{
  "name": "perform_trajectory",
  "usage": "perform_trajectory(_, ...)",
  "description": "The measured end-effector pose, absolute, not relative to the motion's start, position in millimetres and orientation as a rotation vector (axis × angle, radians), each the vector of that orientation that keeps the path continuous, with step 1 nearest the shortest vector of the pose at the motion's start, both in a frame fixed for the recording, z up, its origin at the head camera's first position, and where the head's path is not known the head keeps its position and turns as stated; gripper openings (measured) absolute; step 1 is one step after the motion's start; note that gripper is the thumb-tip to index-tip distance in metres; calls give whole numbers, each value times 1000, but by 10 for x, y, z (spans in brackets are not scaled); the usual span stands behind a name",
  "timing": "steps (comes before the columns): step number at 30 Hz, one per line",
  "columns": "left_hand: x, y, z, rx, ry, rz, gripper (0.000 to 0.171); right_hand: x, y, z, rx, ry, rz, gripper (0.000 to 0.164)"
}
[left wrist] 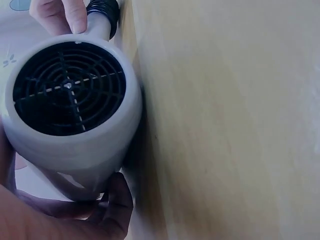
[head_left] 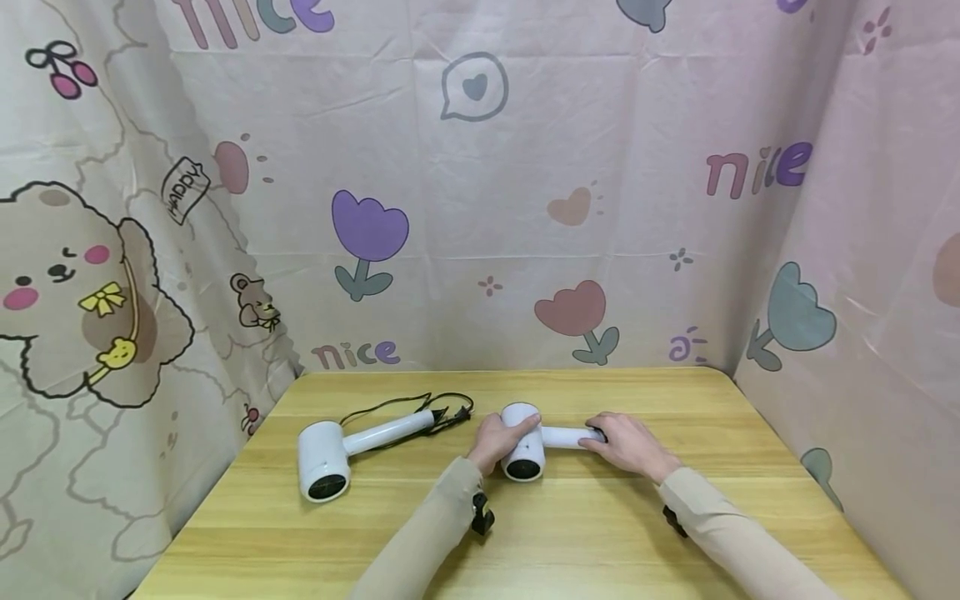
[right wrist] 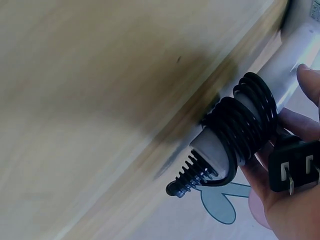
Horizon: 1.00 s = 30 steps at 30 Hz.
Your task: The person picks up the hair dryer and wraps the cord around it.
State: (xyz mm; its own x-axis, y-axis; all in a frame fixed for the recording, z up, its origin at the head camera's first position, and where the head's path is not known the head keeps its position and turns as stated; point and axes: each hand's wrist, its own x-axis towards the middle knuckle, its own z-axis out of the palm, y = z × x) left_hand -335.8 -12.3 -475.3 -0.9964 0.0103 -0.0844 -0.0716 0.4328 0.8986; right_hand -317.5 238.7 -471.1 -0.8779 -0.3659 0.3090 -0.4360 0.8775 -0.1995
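Observation:
A white hair dryer (head_left: 529, 448) lies on the table, its round grille facing the near side and its handle reaching right. My left hand (head_left: 495, 442) grips the dryer's barrel from the left, thumb across the top. In the left wrist view, fingers (left wrist: 119, 202) curl around the barrel's far end, below the dark grille (left wrist: 52, 107). My right hand (head_left: 628, 443) holds the handle near its end. The right wrist view shows a black cord (right wrist: 245, 120) wound around that handle, and the two-pin plug (right wrist: 295, 167) against the palm.
Left on the wooden table (head_left: 600, 542) lies a second white hair dryer (head_left: 322, 454), its black cord (head_left: 382, 406) loosely looped behind and beside its handle. A printed curtain (head_left: 480, 200) hangs behind the table and along both sides.

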Motion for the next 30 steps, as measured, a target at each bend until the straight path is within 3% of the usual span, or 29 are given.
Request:
perform_trajectory(11,-3317,-252,-4733,29,2607,1594,90,-3175,2339,-4592,604,-2789,444,34)
perform_trajectory(18,-3278,-390,-4703,59,2591,1587,91,-3261,2384,-4508,562,-2797,430,15)
perform_trajectory(30,-3247,-637,-4645,65,2577,1579,93,-3305,2460,-4470,533,-2824,455,17)
